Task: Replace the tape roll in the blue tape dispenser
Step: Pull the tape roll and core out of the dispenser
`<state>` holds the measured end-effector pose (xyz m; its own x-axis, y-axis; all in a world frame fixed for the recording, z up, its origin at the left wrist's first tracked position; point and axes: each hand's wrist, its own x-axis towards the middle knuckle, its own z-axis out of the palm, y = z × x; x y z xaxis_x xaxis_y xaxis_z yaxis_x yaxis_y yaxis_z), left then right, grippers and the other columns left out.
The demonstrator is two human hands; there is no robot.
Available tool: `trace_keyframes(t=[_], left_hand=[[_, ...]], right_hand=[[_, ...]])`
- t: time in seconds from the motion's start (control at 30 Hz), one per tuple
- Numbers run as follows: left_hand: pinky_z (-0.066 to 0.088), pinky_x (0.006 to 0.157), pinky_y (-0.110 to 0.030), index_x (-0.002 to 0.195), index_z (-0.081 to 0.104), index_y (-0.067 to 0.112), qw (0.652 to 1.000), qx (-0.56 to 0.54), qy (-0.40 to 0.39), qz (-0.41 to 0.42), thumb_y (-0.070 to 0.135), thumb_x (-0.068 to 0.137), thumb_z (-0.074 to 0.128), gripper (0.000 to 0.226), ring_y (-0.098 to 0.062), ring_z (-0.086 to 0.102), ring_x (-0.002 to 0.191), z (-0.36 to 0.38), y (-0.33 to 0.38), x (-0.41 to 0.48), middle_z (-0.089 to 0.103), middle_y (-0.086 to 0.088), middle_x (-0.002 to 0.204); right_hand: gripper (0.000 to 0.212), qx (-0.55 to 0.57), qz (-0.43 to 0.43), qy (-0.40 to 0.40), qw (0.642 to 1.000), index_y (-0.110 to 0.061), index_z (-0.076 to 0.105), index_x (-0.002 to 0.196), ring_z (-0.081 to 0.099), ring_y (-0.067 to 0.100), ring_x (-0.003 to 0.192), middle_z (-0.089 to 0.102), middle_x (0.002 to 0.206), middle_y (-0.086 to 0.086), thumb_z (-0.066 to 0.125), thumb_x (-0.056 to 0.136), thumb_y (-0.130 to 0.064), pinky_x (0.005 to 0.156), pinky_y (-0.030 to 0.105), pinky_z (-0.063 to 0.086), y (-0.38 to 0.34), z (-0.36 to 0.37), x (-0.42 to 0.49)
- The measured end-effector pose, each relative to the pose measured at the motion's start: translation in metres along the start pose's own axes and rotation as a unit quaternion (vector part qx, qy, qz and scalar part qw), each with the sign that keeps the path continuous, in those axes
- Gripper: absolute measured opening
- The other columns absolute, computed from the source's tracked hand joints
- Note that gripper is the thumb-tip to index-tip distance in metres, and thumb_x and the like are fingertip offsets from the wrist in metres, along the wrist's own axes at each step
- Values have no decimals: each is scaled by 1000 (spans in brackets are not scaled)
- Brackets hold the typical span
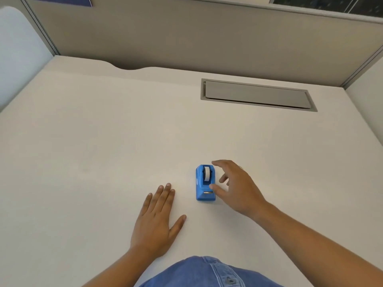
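Glossy blue tape dispenser (205, 183) holds a white tape roll (206, 173) on the matte cream surface (103, 152); right hand (236, 187) grip spread beside it; left hand (157, 220) flat, fingers spread.

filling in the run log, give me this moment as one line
left hand: flat on desk | right hand: open beside blue tape dispenser | tape roll: seated in dispenser

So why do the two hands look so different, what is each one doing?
The left hand lies flat on the desk, palm down; the right hand is raised and curled. The left hand's fingers are straight and close together; the right hand's are spread and bent. The left hand sits apart from the dispenser; the right hand is against its side, thumb near the cutter end. Both are bare and hold nothing.
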<state>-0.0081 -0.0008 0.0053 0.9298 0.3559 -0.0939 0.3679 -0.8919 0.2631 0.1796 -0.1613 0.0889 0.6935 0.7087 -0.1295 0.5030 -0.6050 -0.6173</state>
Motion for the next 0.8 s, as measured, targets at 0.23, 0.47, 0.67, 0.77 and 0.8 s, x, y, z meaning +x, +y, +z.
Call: trace_keyframes(t=[0.23,0.47,0.67,0.77,0.8], left_hand=[[2,122,-31,153,16,21,994,-103,20,-30,79,76,40,99,-11,11,149,-23,19,24,16,6,162],[27,109,-23,152,11,28,965,-261,-7,-13,58,68,77,111,-10,30,142,-54,53,77,23,11,160],[36,91,-17,151,-1,36,936,-343,-73,-17,42,66,85,121,-9,52,121,-52,58,92,50,20,138],[33,92,-15,152,-1,35,928,-360,-89,-23,40,66,86,122,-5,50,122,-52,57,94,47,23,140],[32,92,-15,152,-1,34,927,-363,-92,-23,40,66,86,123,-5,50,122,-52,56,94,46,22,141]], right_hand=[[57,-43,13,-65,997,-38,50,126,64,3,75,55,128,-22,75,75,-28,93,39,50,-5,-3,35],[37,-61,-16,-74,995,-31,58,108,55,7,77,63,99,-14,74,75,-23,76,31,52,-4,1,46],[42,-74,-78,-89,990,-38,57,118,54,5,80,60,95,-15,67,82,-17,77,28,52,-1,-2,47],[32,-109,-90,-90,986,-38,57,106,55,9,80,59,91,-15,64,81,-20,72,40,55,2,-2,49],[29,-116,-91,-92,985,-36,58,104,55,10,80,59,91,-14,64,81,-20,71,42,55,2,-2,51]])
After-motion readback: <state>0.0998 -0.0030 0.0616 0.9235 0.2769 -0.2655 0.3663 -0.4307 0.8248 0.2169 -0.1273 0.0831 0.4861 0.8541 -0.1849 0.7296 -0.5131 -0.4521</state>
